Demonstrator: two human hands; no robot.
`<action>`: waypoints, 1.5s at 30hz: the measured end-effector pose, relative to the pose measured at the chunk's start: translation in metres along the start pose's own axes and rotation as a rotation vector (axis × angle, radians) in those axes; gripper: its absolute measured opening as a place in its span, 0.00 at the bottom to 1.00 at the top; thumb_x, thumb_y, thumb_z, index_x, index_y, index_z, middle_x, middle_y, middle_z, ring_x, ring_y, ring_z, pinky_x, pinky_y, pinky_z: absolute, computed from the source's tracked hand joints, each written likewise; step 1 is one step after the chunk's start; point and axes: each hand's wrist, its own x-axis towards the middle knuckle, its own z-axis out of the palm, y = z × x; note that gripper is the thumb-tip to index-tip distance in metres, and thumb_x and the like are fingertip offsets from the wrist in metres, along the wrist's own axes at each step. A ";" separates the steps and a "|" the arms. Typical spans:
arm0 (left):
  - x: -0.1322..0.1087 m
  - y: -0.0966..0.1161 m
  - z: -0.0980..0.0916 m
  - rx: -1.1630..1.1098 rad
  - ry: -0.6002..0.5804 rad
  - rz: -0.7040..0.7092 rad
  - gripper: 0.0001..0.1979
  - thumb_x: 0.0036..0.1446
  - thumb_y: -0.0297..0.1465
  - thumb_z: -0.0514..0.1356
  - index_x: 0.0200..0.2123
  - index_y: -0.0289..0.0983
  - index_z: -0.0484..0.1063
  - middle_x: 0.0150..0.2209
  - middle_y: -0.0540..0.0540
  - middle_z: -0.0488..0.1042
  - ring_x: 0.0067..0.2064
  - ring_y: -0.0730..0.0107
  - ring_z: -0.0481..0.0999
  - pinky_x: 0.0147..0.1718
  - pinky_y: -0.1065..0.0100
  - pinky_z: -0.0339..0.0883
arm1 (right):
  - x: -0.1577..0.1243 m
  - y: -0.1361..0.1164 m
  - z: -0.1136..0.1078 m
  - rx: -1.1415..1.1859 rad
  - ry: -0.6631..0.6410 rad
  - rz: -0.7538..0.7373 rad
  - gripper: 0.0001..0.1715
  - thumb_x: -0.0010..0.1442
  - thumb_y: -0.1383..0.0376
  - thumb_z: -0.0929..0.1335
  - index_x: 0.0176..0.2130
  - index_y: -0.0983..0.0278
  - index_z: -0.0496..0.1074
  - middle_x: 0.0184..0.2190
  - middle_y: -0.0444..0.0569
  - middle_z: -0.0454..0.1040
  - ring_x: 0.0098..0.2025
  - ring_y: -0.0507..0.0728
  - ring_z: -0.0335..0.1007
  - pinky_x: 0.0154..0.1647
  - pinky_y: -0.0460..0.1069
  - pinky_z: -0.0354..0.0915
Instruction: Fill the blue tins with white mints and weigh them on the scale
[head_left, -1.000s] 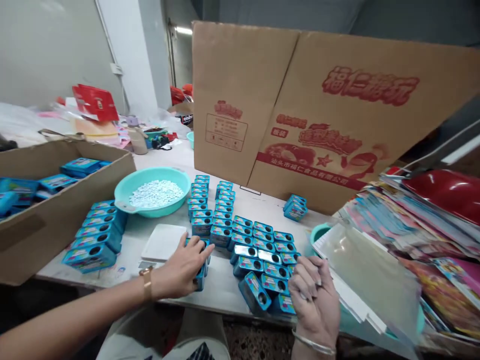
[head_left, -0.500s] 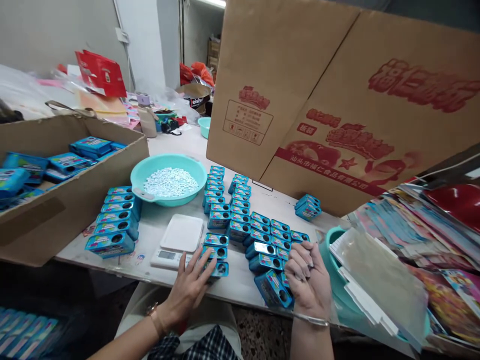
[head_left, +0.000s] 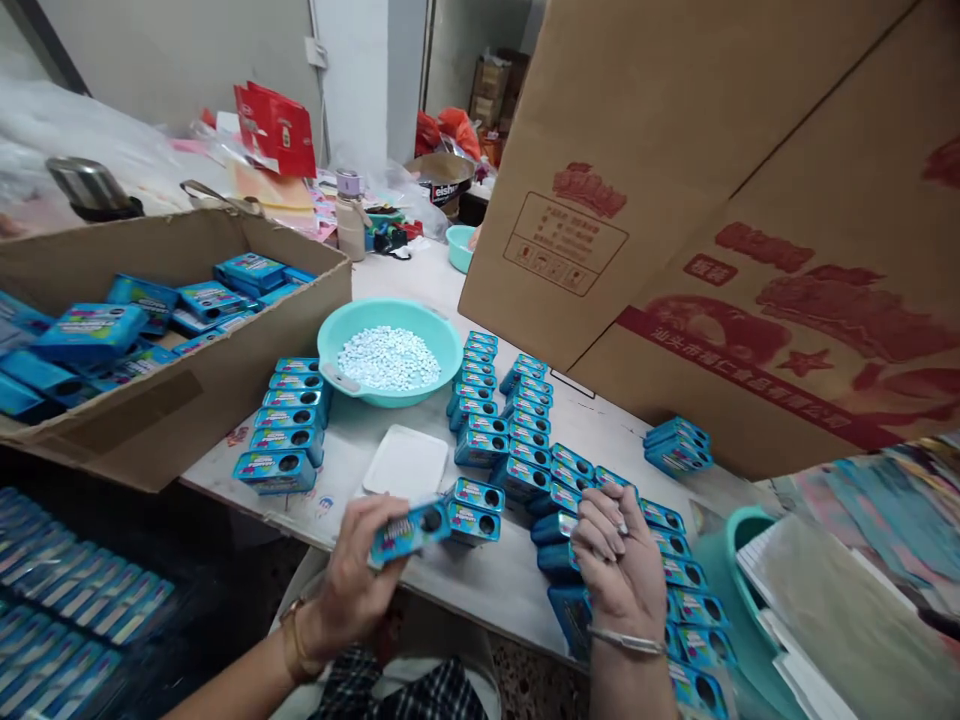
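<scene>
My left hand (head_left: pixel 361 565) grips a blue box with a round dark hole (head_left: pixel 411 532), held tilted above the table's front edge, in front of a white scale (head_left: pixel 407 460). My right hand (head_left: pixel 621 550) is closed with its palm side up, over the rows of blue boxes at the right; what its curled fingers hold, if anything, is hidden. Two blue boxes (head_left: pixel 474 522) stand just right of the held box. Behind the scale, a turquoise basin (head_left: pixel 450 345) holds many small pale pieces. More blue boxes (head_left: pixel 529 455) stand in rows at the middle.
An open carton (head_left: pixel 161 425) of blue boxes is at the left, with a row of boxes (head_left: pixel 276 470) beside it. A tall carton (head_left: pixel 675 200) stands behind. Papers (head_left: pixel 832 590) lie over a turquoise tub (head_left: pixel 739 540) at the right. Trays of boxes (head_left: pixel 82 590) are low at the left.
My left hand, spread over the front boxes before, has closed on one and lifted it to the left. The view has turned left. My right hand stays closed.
</scene>
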 end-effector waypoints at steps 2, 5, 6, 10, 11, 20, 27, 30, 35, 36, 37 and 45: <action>0.027 -0.016 -0.002 0.016 0.088 -0.114 0.19 0.59 0.28 0.60 0.53 0.41 0.64 0.47 0.42 0.67 0.50 0.60 0.70 0.51 0.58 0.68 | 0.017 0.013 0.001 0.001 0.014 0.045 0.16 0.71 0.61 0.51 0.36 0.62 0.59 0.21 0.36 0.54 0.15 0.46 0.50 0.14 0.40 0.52; 0.058 -0.043 0.012 -0.034 0.105 -0.217 0.15 0.60 0.31 0.60 0.50 0.40 0.65 0.46 0.43 0.66 0.50 0.62 0.70 0.51 0.59 0.68 | 0.042 0.034 0.009 -0.004 0.042 0.114 0.16 0.71 0.61 0.52 0.35 0.62 0.60 0.21 0.37 0.54 0.17 0.46 0.53 0.14 0.40 0.52; 0.065 -0.050 0.017 -0.064 0.084 -0.234 0.15 0.60 0.31 0.60 0.50 0.40 0.66 0.46 0.43 0.66 0.50 0.62 0.70 0.52 0.58 0.67 | 0.050 0.041 0.012 -0.006 0.048 0.134 0.16 0.71 0.60 0.52 0.35 0.62 0.60 0.21 0.37 0.55 0.17 0.46 0.54 0.14 0.39 0.53; 0.073 -0.055 0.015 -0.155 0.028 -0.295 0.37 0.53 0.33 0.66 0.63 0.43 0.54 0.55 0.39 0.62 0.58 0.57 0.66 0.56 0.53 0.64 | 0.076 0.062 0.024 -0.029 0.067 0.191 0.16 0.71 0.60 0.53 0.35 0.63 0.61 0.22 0.38 0.55 0.18 0.46 0.54 0.14 0.39 0.53; 0.070 -0.052 0.006 -0.175 0.070 -0.323 0.47 0.49 0.33 0.69 0.67 0.45 0.47 0.60 0.37 0.59 0.61 0.54 0.63 0.58 0.51 0.62 | 0.082 0.067 0.025 -0.044 0.077 0.201 0.16 0.71 0.60 0.54 0.35 0.63 0.62 0.22 0.38 0.55 0.18 0.46 0.53 0.14 0.39 0.53; 0.020 -0.024 -0.071 -0.424 0.777 -0.545 0.22 0.60 0.33 0.59 0.57 0.37 0.66 0.44 0.42 0.76 0.46 0.61 0.78 0.53 0.56 0.70 | 0.119 0.112 0.026 -0.233 0.162 0.230 0.19 0.69 0.58 0.56 0.29 0.63 0.60 0.24 0.40 0.58 0.18 0.45 0.51 0.14 0.39 0.52; 0.004 -0.026 -0.061 -0.487 0.634 -0.494 0.20 0.60 0.27 0.58 0.56 0.36 0.68 0.45 0.42 0.77 0.47 0.61 0.78 0.51 0.59 0.71 | 0.132 0.138 0.038 -0.378 0.147 0.166 0.17 0.68 0.58 0.60 0.29 0.64 0.63 0.20 0.36 0.53 0.15 0.44 0.46 0.11 0.39 0.46; 0.013 -0.032 -0.056 -0.403 0.452 -0.385 0.29 0.53 0.24 0.64 0.59 0.39 0.65 0.49 0.42 0.74 0.51 0.58 0.76 0.53 0.57 0.69 | 0.137 0.148 0.042 -0.445 0.144 0.119 0.15 0.65 0.58 0.64 0.30 0.64 0.64 0.19 0.35 0.54 0.15 0.43 0.45 0.11 0.39 0.45; 0.063 -0.039 -0.035 -0.097 -0.028 -0.300 0.43 0.48 0.33 0.69 0.65 0.40 0.54 0.61 0.38 0.63 0.62 0.50 0.63 0.60 0.49 0.60 | 0.146 0.162 0.042 -0.569 0.135 -0.009 0.17 0.58 0.55 0.70 0.30 0.63 0.64 0.19 0.34 0.54 0.15 0.43 0.44 0.12 0.40 0.44; 0.075 -0.040 -0.028 -0.049 -0.114 -0.278 0.41 0.50 0.34 0.68 0.64 0.40 0.54 0.61 0.38 0.62 0.62 0.51 0.62 0.61 0.50 0.59 | 0.147 0.164 0.041 -0.593 0.136 -0.038 0.17 0.57 0.54 0.71 0.30 0.63 0.64 0.19 0.34 0.54 0.15 0.43 0.44 0.13 0.40 0.44; 0.085 -0.041 -0.020 -0.019 -0.177 -0.254 0.39 0.51 0.34 0.68 0.64 0.40 0.55 0.61 0.39 0.63 0.62 0.52 0.63 0.60 0.50 0.60 | 0.148 0.167 0.041 -0.617 0.141 -0.068 0.18 0.56 0.54 0.71 0.30 0.63 0.64 0.19 0.33 0.54 0.15 0.43 0.45 0.13 0.40 0.44; 0.109 -0.050 0.023 -0.082 -0.200 -0.329 0.18 0.54 0.31 0.65 0.49 0.40 0.70 0.44 0.45 0.75 0.46 0.59 0.74 0.45 0.60 0.69 | 0.149 0.182 0.036 -0.701 0.161 -0.178 0.20 0.59 0.51 0.68 0.27 0.63 0.63 0.18 0.36 0.58 0.19 0.45 0.54 0.20 0.42 0.55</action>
